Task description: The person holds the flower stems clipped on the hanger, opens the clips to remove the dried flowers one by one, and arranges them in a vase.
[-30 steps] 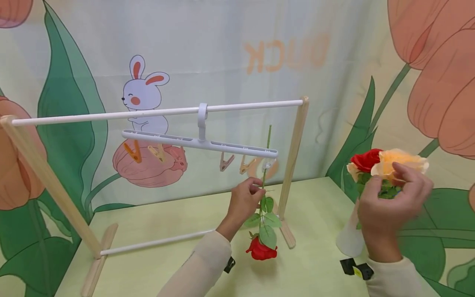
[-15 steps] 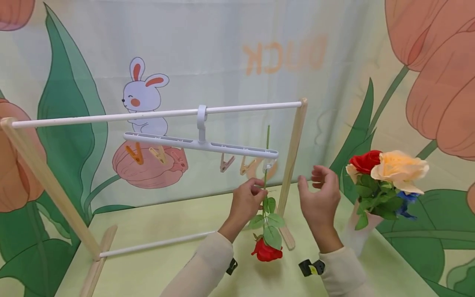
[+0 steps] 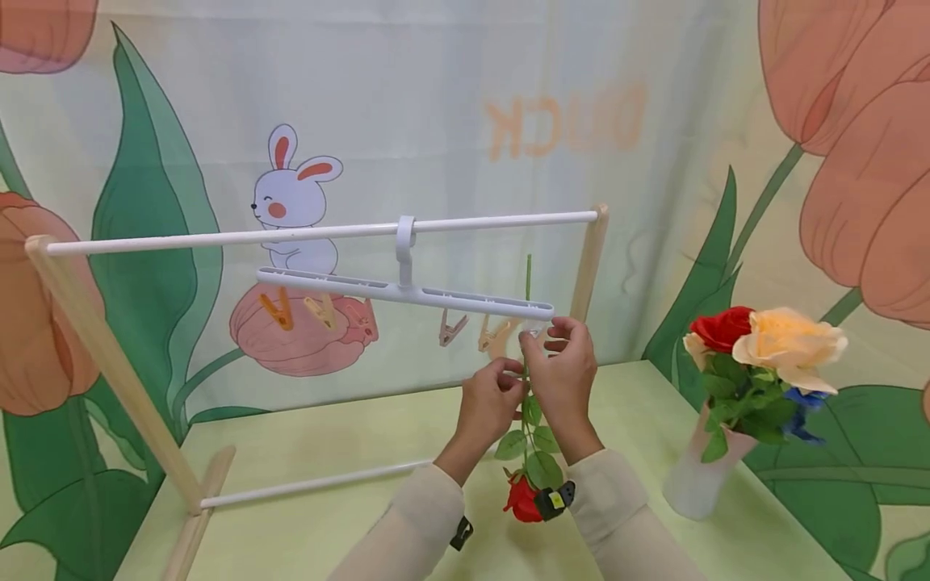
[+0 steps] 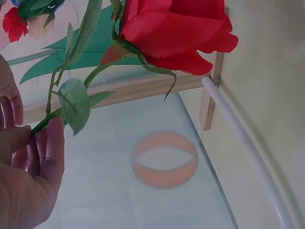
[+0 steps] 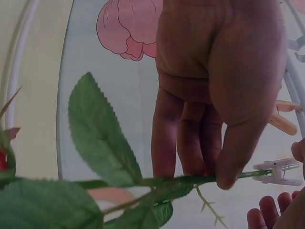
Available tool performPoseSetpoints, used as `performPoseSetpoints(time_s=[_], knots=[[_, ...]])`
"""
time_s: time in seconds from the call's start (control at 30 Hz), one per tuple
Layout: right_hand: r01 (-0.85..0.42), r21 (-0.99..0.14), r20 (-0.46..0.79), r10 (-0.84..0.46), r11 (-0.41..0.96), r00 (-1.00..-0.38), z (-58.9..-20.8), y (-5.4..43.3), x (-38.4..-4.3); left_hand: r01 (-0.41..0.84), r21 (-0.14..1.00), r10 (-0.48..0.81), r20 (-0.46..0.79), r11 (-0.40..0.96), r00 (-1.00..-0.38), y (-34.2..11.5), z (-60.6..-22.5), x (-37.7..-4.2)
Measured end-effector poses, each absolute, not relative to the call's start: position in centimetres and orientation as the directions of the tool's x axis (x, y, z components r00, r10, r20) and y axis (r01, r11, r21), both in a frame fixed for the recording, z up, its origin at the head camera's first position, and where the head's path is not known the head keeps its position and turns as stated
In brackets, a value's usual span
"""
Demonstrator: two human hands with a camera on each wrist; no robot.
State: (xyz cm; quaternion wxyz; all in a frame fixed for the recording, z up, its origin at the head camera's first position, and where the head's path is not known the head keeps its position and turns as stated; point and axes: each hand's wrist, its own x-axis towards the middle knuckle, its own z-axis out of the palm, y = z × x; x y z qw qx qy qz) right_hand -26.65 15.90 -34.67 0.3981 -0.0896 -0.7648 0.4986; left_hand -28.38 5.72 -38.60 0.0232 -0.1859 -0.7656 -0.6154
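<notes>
A red rose (image 3: 520, 499) hangs head down below the right end of a light grey clip hanger (image 3: 341, 284). Its green stem passes a white clip (image 5: 279, 174) there, and the stem's end sticks up behind the hanger. My left hand (image 3: 488, 403) pinches the stem just above the leaves, between thumb and fingers, as the left wrist view also shows. My right hand (image 3: 568, 375) is at the white clip. Its thumb overlaps the clip in the head view, with the fingertips near the hanger's end and a gap between thumb and fingers.
The hanger hangs tilted from the white rod (image 3: 291, 236) of a wooden-legged stand. Several coloured clips, such as an orange clip (image 3: 276, 311), dangle from it. At right, a pale vase (image 3: 693, 480) holds a red rose, a peach rose (image 3: 788, 343) and blue petals.
My right hand has moved left from beside the vase flowers to the white clip on the hanger. My left hand has kept its pinch on the rose stem.
</notes>
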Motion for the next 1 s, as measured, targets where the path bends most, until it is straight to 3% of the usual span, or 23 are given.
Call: performPoseSetpoints(time_s=[0.73,1.0], knots=[[-0.276,-0.809,0.57,0.579,0.518,-0.583,-34.5,14.3,-27.4,0.323,0.92,0.247,0.267,0.223,-0.931,5.5,-38.5,-28.2],[-0.276,-0.802,0.577,0.565,0.53,-0.589,-34.2,14.3,-27.5,0.369,0.863,0.258,0.291,0.344,-0.921,4.2,-39.2,-28.3]])
